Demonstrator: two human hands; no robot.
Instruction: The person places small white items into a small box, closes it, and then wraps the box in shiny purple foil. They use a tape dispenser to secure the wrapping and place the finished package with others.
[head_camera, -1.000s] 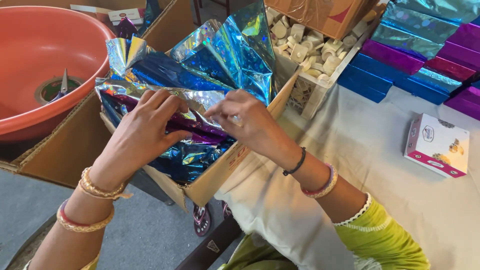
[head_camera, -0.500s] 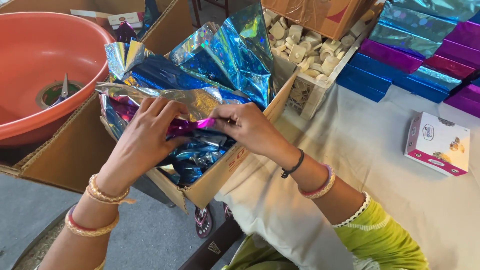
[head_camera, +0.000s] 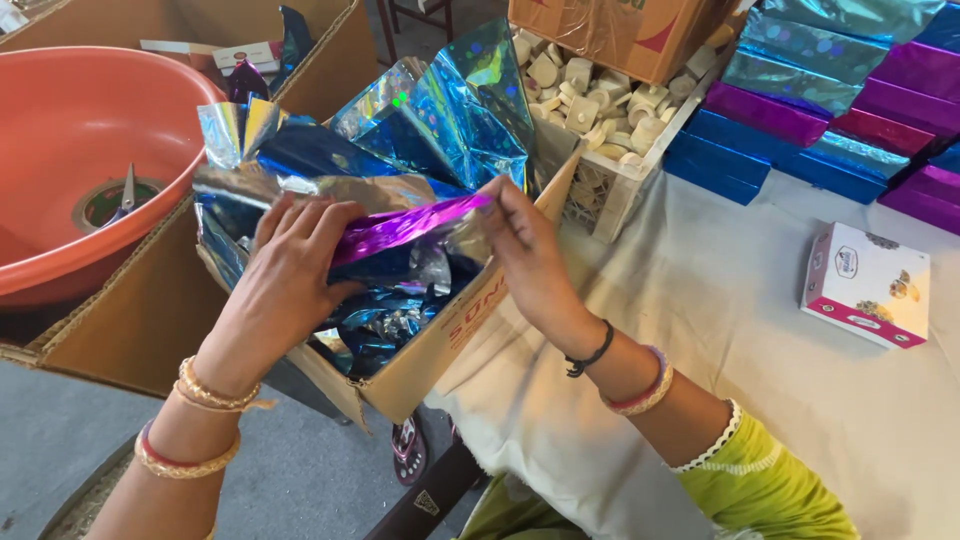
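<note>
While I watch through the head camera, my left hand (head_camera: 290, 270) lies fingers-down over a purple foil sheet (head_camera: 405, 228), pressing its near end with the fingers curled around the edge. My right hand (head_camera: 525, 255) pinches the far end of the same sheet between thumb and fingertips, so the sheet is stretched between both hands, tilted up toward the right.

That sheet sits just above an open cardboard box (head_camera: 430, 355) stuffed with crumpled blue and silver foil sheets (head_camera: 440, 110), some standing up past the rim. Both hands hover over this box's opening. Gold and red bangles (head_camera: 200, 420) ring my left wrist; a black band and a pink bangle (head_camera: 635, 385) ring my right, and a green sleeve (head_camera: 770, 480) covers the right forearm.

To the left, inside a larger carton, rests an orange plastic basin (head_camera: 80, 130) holding a roll of tape and a pair of scissors (head_camera: 127, 190). Behind the foil box stands a crate of pale cream blocks (head_camera: 585, 90). At the upper right, stacked boxes wrapped in blue, purple and teal foil (head_camera: 830, 90) sit on a white cloth (head_camera: 720, 300), and a small pink-and-white printed box (head_camera: 868, 283) lies alone on that cloth, well apart from my hands.
</note>
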